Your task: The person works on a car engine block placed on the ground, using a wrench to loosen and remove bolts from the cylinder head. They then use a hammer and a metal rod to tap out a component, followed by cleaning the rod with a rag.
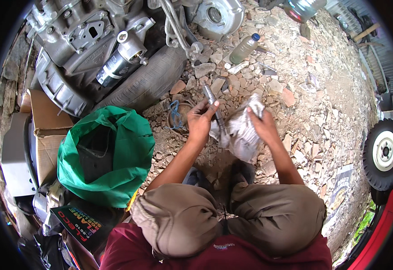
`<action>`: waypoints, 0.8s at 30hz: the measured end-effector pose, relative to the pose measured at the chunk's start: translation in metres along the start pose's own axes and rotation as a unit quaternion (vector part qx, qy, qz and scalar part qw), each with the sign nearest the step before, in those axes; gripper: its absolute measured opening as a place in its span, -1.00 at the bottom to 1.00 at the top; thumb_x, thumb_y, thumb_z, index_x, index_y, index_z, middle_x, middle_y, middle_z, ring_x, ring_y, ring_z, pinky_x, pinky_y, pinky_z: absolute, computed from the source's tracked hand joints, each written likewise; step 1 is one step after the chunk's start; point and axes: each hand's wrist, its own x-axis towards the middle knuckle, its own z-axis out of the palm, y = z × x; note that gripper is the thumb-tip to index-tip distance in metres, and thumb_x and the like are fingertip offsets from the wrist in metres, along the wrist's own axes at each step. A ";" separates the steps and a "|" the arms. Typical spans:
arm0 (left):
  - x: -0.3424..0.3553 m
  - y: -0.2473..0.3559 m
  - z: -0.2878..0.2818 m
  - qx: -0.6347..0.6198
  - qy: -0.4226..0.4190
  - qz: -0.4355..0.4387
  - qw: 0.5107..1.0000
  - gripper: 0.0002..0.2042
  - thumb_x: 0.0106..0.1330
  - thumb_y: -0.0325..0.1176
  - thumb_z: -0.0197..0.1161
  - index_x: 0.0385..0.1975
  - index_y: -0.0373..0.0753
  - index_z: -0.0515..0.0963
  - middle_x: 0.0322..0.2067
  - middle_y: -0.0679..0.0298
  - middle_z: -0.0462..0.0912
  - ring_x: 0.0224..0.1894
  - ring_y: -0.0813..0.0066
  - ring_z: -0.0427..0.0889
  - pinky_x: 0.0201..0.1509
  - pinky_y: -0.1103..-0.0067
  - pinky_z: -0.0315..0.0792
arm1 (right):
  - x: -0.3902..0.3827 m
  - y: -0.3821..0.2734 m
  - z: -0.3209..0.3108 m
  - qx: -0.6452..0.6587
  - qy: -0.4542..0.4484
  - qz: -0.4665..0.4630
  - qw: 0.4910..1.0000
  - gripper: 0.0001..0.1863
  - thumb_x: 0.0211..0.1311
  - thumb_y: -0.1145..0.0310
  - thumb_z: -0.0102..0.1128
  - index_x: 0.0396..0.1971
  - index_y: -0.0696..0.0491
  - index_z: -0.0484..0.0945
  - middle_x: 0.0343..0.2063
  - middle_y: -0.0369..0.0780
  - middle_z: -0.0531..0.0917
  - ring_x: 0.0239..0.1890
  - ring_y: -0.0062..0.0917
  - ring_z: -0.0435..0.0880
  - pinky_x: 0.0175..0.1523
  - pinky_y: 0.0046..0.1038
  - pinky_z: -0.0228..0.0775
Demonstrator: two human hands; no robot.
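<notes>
My left hand (pixel 201 120) is closed around a slim, stepped metal shaft (pixel 209 94), gripped near its middle with the thumb laid along it. The shaft's upper end points away from me. Its lower end runs down beside a crumpled, stained white rag (pixel 243 135), and part of it may be covered by the cloth. My right hand (pixel 264 126) grips the rag from the right side, with the fingers partly hidden in its folds. Both hands are above the stony ground, just beyond my knees.
An engine (pixel 88 40) rests by an old tire (pixel 151 81) at the far left. Nearer stand a green bag (pixel 133 153) and a cardboard box (pixel 48 112). A blue-capped bottle (pixel 245 48) stands on rubble ahead. At right is a wheel (pixel 385 153) beside red bodywork.
</notes>
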 end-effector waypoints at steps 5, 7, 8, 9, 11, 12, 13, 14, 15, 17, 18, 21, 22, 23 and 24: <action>-0.002 -0.002 0.013 -0.063 -0.034 -0.070 0.995 -0.85 0.35 -0.34 0.30 -0.32 -0.31 0.62 -0.57 0.43 0.52 -0.58 0.69 0.42 -0.53 0.68 0.30 | 0.031 -0.031 -0.068 -0.218 0.013 -0.001 0.976 -0.37 0.30 -0.07 0.18 0.04 0.25 0.52 -0.21 0.07 0.69 -0.12 -0.17 0.71 0.10 -0.27 0.49; 0.003 -0.004 0.018 -0.027 -0.048 -0.072 0.996 -0.72 0.41 -0.19 0.22 -0.45 -0.27 0.56 -0.63 0.39 0.47 -0.65 0.63 0.40 -0.60 0.64 0.25 | 0.060 -0.016 -0.076 -0.311 0.035 -0.134 0.940 -0.20 0.25 -0.08 0.22 0.26 0.26 0.29 -0.04 0.15 0.61 0.05 -0.08 0.62 0.20 -0.28 0.42; 0.006 -0.002 0.019 -0.012 -0.064 -0.096 0.993 -0.69 0.42 -0.16 0.19 -0.46 -0.27 0.55 -0.63 0.39 0.47 -0.67 0.63 0.38 -0.62 0.63 0.24 | 0.066 -0.018 -0.080 -0.324 0.004 -0.174 0.930 -0.14 0.24 -0.07 0.23 0.32 0.26 0.20 0.04 0.18 0.56 0.13 -0.07 0.57 0.24 -0.29 0.39; 0.013 0.003 0.019 0.007 -0.080 -0.115 0.990 -0.66 0.43 -0.12 0.17 -0.46 -0.27 0.55 -0.64 0.38 0.47 -0.68 0.62 0.37 -0.63 0.62 0.23 | 0.075 -0.028 -0.080 -0.369 -0.072 -0.104 0.921 -0.09 0.22 -0.07 0.26 0.35 0.26 0.14 0.09 0.19 0.51 0.18 -0.09 0.53 0.27 -0.30 0.36; 0.018 0.019 0.031 0.054 -0.106 -0.120 0.986 -0.56 0.46 0.00 0.07 -0.49 -0.27 0.52 -0.66 0.36 0.46 -0.73 0.59 0.34 -0.66 0.60 0.20 | 0.083 -0.030 -0.071 -0.406 -0.172 -0.078 0.894 0.06 0.17 -0.09 0.31 0.42 0.25 -0.05 0.13 0.20 0.48 0.20 -0.14 0.52 0.28 -0.31 0.35; 0.023 0.020 0.034 0.077 -0.112 -0.128 0.982 -0.55 0.47 0.01 0.06 -0.49 -0.27 0.53 -0.66 0.36 0.46 -0.73 0.59 0.35 -0.66 0.59 0.21 | 0.089 -0.021 -0.064 -0.423 -0.195 -0.119 0.877 0.12 0.17 -0.09 0.32 0.45 0.22 -0.18 0.01 0.17 0.58 0.08 -0.16 0.61 0.24 -0.29 0.40; 0.028 0.021 0.035 0.099 -0.118 -0.136 0.979 -0.55 0.47 0.01 0.05 -0.48 -0.28 0.53 -0.67 0.35 0.46 -0.72 0.59 0.35 -0.65 0.59 0.21 | 0.100 -0.016 -0.062 -0.442 -0.246 -0.071 0.860 0.00 0.16 -0.11 0.32 0.37 0.30 0.10 -0.13 0.13 0.65 -0.05 -0.16 0.67 0.15 -0.28 0.46; 0.034 0.020 0.041 0.116 -0.130 -0.143 0.974 -0.54 0.48 0.02 0.04 -0.48 -0.29 0.54 -0.67 0.35 0.46 -0.72 0.59 0.36 -0.65 0.59 0.21 | 0.118 0.006 -0.060 -0.474 -0.267 -0.045 0.838 -0.11 0.13 -0.27 0.24 0.16 0.27 0.42 -0.14 0.16 0.64 -0.04 -0.08 0.64 0.12 -0.24 0.44; 0.042 0.016 0.042 0.159 -0.132 -0.110 0.972 -0.51 0.48 0.04 0.02 -0.45 -0.30 0.56 -0.66 0.33 0.47 -0.72 0.58 0.36 -0.64 0.58 0.22 | 0.122 0.019 -0.057 -0.418 -0.243 -0.094 0.870 -0.19 0.15 -0.29 0.19 -0.01 0.25 0.54 -0.12 0.12 0.64 -0.04 -0.07 0.64 0.11 -0.24 0.45; 0.064 -0.003 0.035 0.218 -0.129 -0.098 0.962 -0.52 0.48 0.05 0.02 -0.44 -0.29 0.56 -0.63 0.34 0.47 -0.68 0.60 0.37 -0.60 0.59 0.21 | 0.136 0.022 -0.049 -0.443 -0.226 -0.100 0.862 -0.26 0.18 -0.22 0.19 0.01 0.22 0.53 -0.13 0.11 0.65 -0.04 -0.04 0.63 0.10 -0.19 0.45; 0.070 -0.010 0.035 0.267 -0.112 -0.094 0.952 -0.53 0.48 0.04 0.03 -0.45 -0.28 0.56 -0.61 0.34 0.47 -0.66 0.61 0.37 -0.58 0.60 0.21 | 0.137 0.019 -0.052 -0.434 -0.218 -0.113 0.867 -0.31 0.20 -0.17 0.19 -0.03 0.22 0.53 -0.15 0.12 0.65 -0.05 -0.02 0.62 0.08 -0.17 0.45; 0.080 -0.017 0.045 0.272 -0.159 -0.149 0.937 -0.58 0.42 0.03 0.13 -0.23 -0.29 0.56 -0.52 0.43 0.47 -0.59 0.67 0.37 -0.53 0.66 0.24 | 0.168 0.043 -0.074 -0.402 -0.159 -0.173 0.885 -0.44 0.24 -0.04 0.20 -0.10 0.22 0.54 -0.19 0.12 0.65 -0.10 0.02 0.61 0.05 -0.11 0.44; 0.081 -0.015 0.051 0.272 -0.171 -0.162 0.933 -0.59 0.42 0.02 0.15 -0.21 -0.29 0.56 -0.50 0.43 0.47 -0.58 0.67 0.37 -0.53 0.66 0.24 | 0.180 0.052 -0.081 -0.398 -0.142 -0.171 0.890 -0.45 0.24 -0.03 0.20 -0.10 0.21 0.55 -0.20 0.12 0.65 -0.11 0.03 0.62 0.03 -0.10 0.45; 0.087 -0.014 0.057 0.292 -0.177 -0.168 0.925 -0.63 0.41 -0.04 0.18 -0.17 -0.29 0.54 -0.48 0.44 0.47 -0.55 0.69 0.36 -0.50 0.67 0.24 | 0.190 0.063 -0.093 -0.396 -0.121 -0.164 0.895 -0.46 0.25 -0.02 0.20 -0.11 0.21 0.55 -0.22 0.12 0.65 -0.12 0.04 0.62 0.01 -0.09 0.46; 0.091 -0.013 0.059 0.319 -0.179 -0.163 0.916 -0.63 0.41 -0.05 0.18 -0.17 -0.29 0.54 -0.48 0.44 0.47 -0.54 0.69 0.36 -0.49 0.67 0.24 | 0.201 0.066 -0.099 -0.393 -0.105 -0.164 0.899 -0.47 0.25 -0.02 0.19 -0.12 0.21 0.56 -0.23 0.12 0.65 -0.12 0.04 0.62 -0.01 -0.07 0.47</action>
